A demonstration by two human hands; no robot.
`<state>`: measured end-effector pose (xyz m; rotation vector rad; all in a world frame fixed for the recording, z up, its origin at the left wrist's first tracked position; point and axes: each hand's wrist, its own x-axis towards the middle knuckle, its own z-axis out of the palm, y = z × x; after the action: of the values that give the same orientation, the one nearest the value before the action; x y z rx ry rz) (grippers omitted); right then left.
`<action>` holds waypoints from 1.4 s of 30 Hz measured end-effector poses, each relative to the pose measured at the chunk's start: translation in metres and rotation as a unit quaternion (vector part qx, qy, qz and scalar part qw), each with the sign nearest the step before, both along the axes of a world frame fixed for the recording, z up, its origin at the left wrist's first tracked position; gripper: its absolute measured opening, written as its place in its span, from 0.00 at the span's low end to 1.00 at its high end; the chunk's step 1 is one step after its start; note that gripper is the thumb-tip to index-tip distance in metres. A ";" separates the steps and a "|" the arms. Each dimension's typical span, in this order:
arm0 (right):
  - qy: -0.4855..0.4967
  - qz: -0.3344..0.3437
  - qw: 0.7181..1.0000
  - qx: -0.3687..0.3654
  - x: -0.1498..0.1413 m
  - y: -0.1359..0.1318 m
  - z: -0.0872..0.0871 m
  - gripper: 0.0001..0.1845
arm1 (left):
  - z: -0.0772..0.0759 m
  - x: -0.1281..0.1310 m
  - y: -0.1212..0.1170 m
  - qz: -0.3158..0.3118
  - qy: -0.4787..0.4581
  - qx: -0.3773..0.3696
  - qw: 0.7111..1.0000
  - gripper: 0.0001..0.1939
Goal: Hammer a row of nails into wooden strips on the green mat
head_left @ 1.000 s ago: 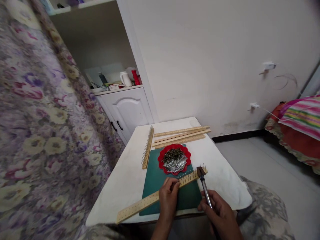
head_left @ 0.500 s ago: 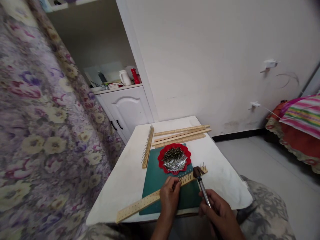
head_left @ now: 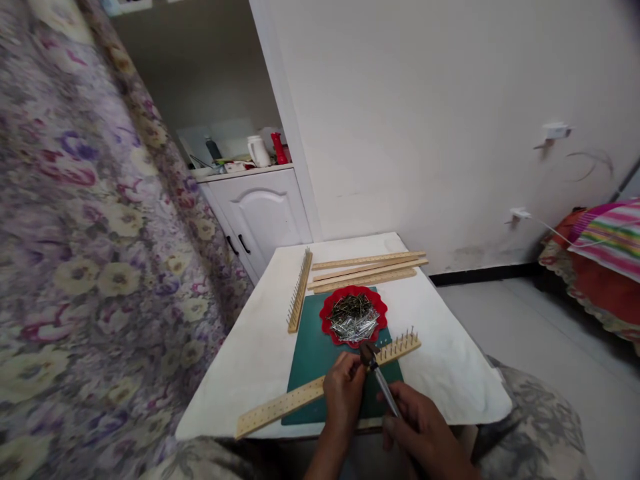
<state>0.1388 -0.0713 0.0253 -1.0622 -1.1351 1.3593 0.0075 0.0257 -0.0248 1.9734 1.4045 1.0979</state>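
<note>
My right hand (head_left: 420, 423) is closed around the handle of a hammer (head_left: 383, 383). The hammer's dark head (head_left: 369, 353) is right at the fingertips of my left hand (head_left: 345, 383). Those fingers are pinched together at the top of a pale wooden strip (head_left: 280, 408), on a nail that is mostly hidden by the fingers and the hammer head. The strip lies slanted across a green mat (head_left: 313, 340). Rows of upright nails (head_left: 400, 345) stand in its right part, while its left part shows rows of small holes.
A red scalloped dish (head_left: 327, 327) holds loose dark and silver nails (head_left: 355, 317). Left of it lies another nail-studded strip (head_left: 301, 293). Several wooden strips (head_left: 367, 268) lie at the back of the white-covered table (head_left: 235, 373). A floral curtain (head_left: 115, 267) hangs at left.
The hammer head has moved left and down, from over the nailed part of the strip to my left fingertips. My left hand keeps its pinch at the strip. The view has shifted slightly.
</note>
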 end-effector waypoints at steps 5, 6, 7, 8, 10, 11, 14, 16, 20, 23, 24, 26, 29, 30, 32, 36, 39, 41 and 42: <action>-0.009 -0.008 1.000 -0.006 -0.002 0.003 0.000 0.05 | -0.002 0.000 0.001 0.000 0.011 -0.003 1.000 0.10; -0.008 -0.006 1.000 -0.004 -0.002 0.003 0.000 0.05 | -0.001 0.000 0.001 -0.002 0.011 -0.006 1.000 0.09; -0.008 -0.003 1.000 -0.001 -0.002 0.003 0.000 0.06 | -0.001 0.000 0.000 -0.001 0.011 -0.009 1.000 0.10; -0.011 0.000 1.000 0.002 -0.002 0.002 -0.001 0.06 | 0.000 0.000 0.000 0.001 0.010 -0.010 1.000 0.10; -0.025 0.002 1.000 0.004 -0.002 0.003 -0.004 0.06 | 0.001 0.000 0.000 0.005 0.011 -0.011 1.000 0.10; -0.035 -0.002 0.999 0.005 -0.002 0.003 -0.007 0.06 | 0.002 0.000 -0.001 0.006 0.011 -0.011 1.000 0.09; -0.037 -0.010 0.999 0.016 -0.003 0.004 -0.016 0.07 | 0.002 0.000 -0.001 0.002 0.009 -0.015 1.000 0.09; -0.019 -0.011 1.000 0.016 -0.003 0.003 -0.021 0.07 | 0.003 -0.001 -0.001 -0.011 0.001 -0.017 1.000 0.09; 0.009 -0.024 1.000 0.004 0.004 -0.004 -0.027 0.09 | 0.008 -0.009 -0.003 -0.049 -0.027 -0.024 0.998 0.07; 0.035 -0.053 0.998 0.002 0.013 -0.009 -0.030 0.14 | 0.015 -0.018 -0.001 -0.036 -0.039 -0.012 0.999 0.08; 0.042 -0.064 0.997 -0.001 0.016 -0.010 -0.032 0.15 | 0.019 -0.021 0.002 -0.030 -0.036 -0.006 0.999 0.08; 0.047 -0.082 0.995 -0.009 0.020 -0.011 -0.034 0.16 | 0.027 -0.023 0.011 -0.028 -0.011 0.006 1.000 0.09; 0.042 -0.094 0.994 -0.020 0.024 -0.011 -0.036 0.17 | 0.040 -0.017 0.032 -0.043 0.065 0.029 0.997 0.09; 0.038 -0.096 0.994 -0.025 0.024 -0.010 -0.036 0.18 | 0.043 -0.012 0.040 -0.047 0.096 0.037 0.994 0.08; 0.036 -0.096 0.994 -0.029 0.024 -0.009 -0.037 0.18 | 0.048 -0.001 0.055 -0.056 0.164 0.040 0.984 0.07; 0.057 -0.094 0.994 -0.024 0.023 -0.007 -0.040 0.20 | 0.048 0.023 0.079 -0.072 0.296 0.004 0.952 0.07; 0.061 -0.093 0.993 -0.030 0.023 -0.005 -0.042 0.21 | 0.042 0.033 0.091 -0.063 0.332 -0.013 0.941 0.06; 0.056 -0.093 0.994 -0.026 0.024 -0.004 -0.044 0.21 | 0.039 0.035 0.095 -0.055 0.349 -0.019 0.935 0.05; 0.052 -0.093 0.994 -0.024 0.025 -0.004 -0.044 0.21 | 0.038 0.034 0.096 -0.051 0.356 -0.020 0.933 0.05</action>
<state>0.1634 -0.0752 -0.0186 -1.0911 -0.9084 1.2847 0.0420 0.1217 0.0128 2.5083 1.6042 0.2842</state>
